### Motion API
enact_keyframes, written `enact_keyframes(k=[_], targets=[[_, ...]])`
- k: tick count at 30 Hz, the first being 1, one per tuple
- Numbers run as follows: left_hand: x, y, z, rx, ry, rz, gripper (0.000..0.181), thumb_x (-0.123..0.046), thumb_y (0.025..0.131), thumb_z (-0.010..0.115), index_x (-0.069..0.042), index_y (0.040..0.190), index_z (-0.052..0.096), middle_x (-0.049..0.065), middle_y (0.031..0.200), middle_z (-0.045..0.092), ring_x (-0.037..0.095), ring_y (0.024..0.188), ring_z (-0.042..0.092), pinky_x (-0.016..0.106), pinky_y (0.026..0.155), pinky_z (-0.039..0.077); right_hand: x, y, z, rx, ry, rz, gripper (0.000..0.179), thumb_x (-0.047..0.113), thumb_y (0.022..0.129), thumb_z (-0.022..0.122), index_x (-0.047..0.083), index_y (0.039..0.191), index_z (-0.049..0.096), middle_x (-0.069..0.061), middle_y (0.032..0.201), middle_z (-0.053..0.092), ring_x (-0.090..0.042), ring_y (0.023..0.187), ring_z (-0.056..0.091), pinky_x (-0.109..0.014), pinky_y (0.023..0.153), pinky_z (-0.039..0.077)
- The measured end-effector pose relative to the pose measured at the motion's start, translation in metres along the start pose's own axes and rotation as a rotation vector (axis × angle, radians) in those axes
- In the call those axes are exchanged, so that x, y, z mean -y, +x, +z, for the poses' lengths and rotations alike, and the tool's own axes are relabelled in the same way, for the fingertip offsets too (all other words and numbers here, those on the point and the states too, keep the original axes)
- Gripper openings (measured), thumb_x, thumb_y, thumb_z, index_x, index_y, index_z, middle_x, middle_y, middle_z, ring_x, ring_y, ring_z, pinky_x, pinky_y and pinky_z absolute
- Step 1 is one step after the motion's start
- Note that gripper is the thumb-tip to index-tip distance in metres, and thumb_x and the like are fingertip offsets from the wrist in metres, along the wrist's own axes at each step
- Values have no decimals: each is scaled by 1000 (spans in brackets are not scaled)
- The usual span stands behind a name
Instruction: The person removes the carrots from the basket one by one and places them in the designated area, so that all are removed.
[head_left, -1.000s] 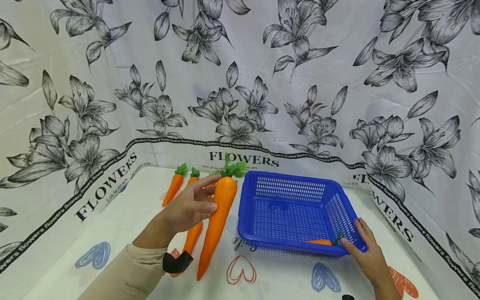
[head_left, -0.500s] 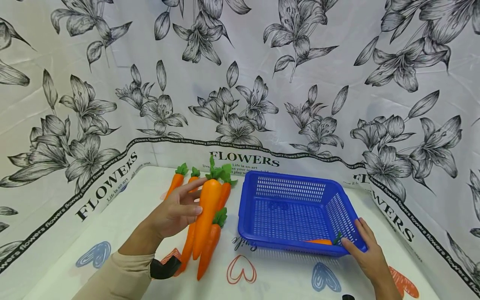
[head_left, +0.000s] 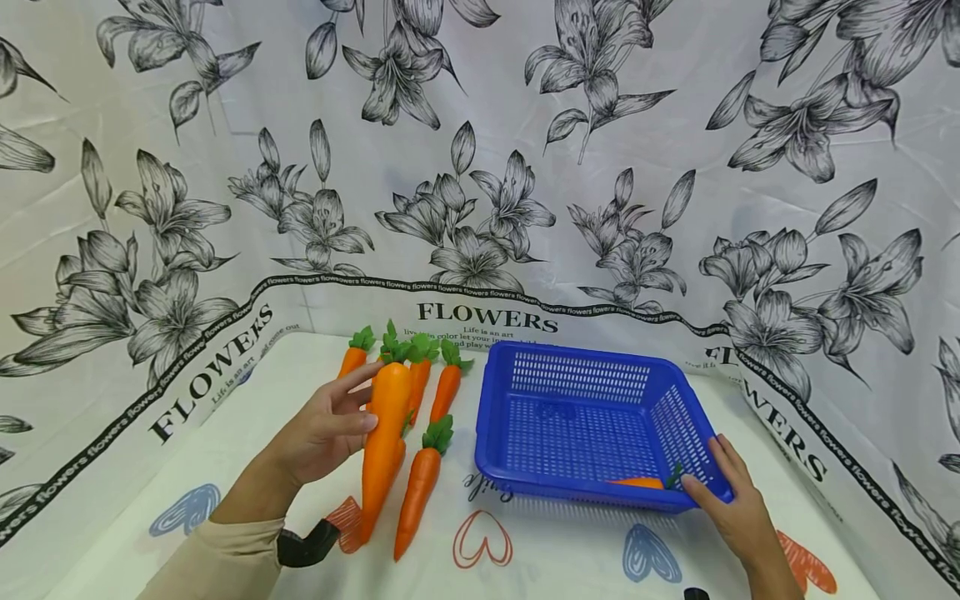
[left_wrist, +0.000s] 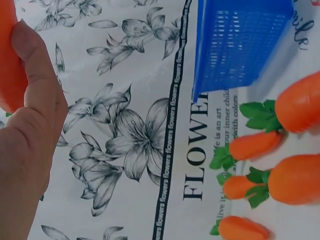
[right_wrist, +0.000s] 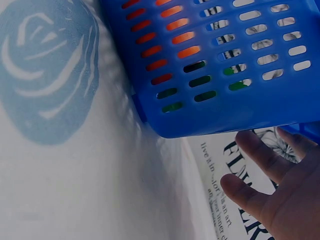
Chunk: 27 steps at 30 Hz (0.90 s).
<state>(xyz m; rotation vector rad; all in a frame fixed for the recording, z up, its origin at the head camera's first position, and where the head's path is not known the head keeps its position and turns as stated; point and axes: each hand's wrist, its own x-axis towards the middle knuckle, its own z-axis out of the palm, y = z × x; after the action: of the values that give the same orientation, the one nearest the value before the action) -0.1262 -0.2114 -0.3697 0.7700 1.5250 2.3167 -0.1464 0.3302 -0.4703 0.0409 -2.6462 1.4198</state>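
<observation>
My left hand (head_left: 318, 429) holds a large orange carrot (head_left: 386, 433) with green leaves between thumb and fingers, its tip pointing down. The left wrist view shows only part of this carrot (left_wrist: 9, 65) at the left edge. Another carrot lies partly hidden behind it. Just to the right rests a carrot (head_left: 418, 500), and farther back lie several more, such as this one (head_left: 447, 392). My right hand (head_left: 738, 508) rests on the near right corner of a blue plastic basket (head_left: 483, 417), fingers extended along its rim. Inside that corner lies a carrot (head_left: 637, 483).
A white cloth printed with hearts, like this blue heart (head_left: 651, 554), covers the table. Behind it rises a flower-printed curtain (head_left: 480, 208), close to the basket's back. The basket stands right of the carrots.
My left hand has moved left and slightly down with its carrot, uncovering carrots that stood behind it. The right hand and the basket have stayed in place.
</observation>
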Motion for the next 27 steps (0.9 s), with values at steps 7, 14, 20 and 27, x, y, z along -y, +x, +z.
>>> enact_keyframes(k=[7, 14, 20, 27], targets=[[-1, -9, -13, -14, 2, 27, 57, 9, 93, 46, -9, 147, 37, 14, 131, 49, 25, 105, 60, 40, 91, 49, 0, 0, 0, -3, 5, 4, 82, 32, 94, 64, 12, 155, 13, -11, 160, -1, -47, 140, 0, -70, 103, 10], [0, -19, -24, -91, 39, 8, 62, 8, 94, 46, -7, 151, 28, 14, 134, 44, 24, 109, 57, 39, 91, 49, -1, 0, 1, -1, 8, -2, 81, 32, 94, 63, 12, 155, 13, -12, 160, -1, -47, 140, 0, -70, 103, 10], [2, -23, -31, -135, 59, -16, 58, 7, 94, 47, -11, 149, 35, 13, 133, 46, 24, 111, 55, 39, 91, 49, 0, -1, 1, -10, 18, -17, 81, 30, 94, 64, 12, 155, 14, -12, 160, 1, -46, 140, 2, -69, 103, 11], [6, -27, -40, -157, 76, -28, 55, 7, 95, 47, -12, 146, 40, 13, 131, 48, 24, 107, 58, 40, 87, 51, 0, -1, 2, -18, 15, -31, 81, 29, 93, 65, 11, 155, 16, -11, 160, 2, -46, 140, 3, -69, 103, 12]])
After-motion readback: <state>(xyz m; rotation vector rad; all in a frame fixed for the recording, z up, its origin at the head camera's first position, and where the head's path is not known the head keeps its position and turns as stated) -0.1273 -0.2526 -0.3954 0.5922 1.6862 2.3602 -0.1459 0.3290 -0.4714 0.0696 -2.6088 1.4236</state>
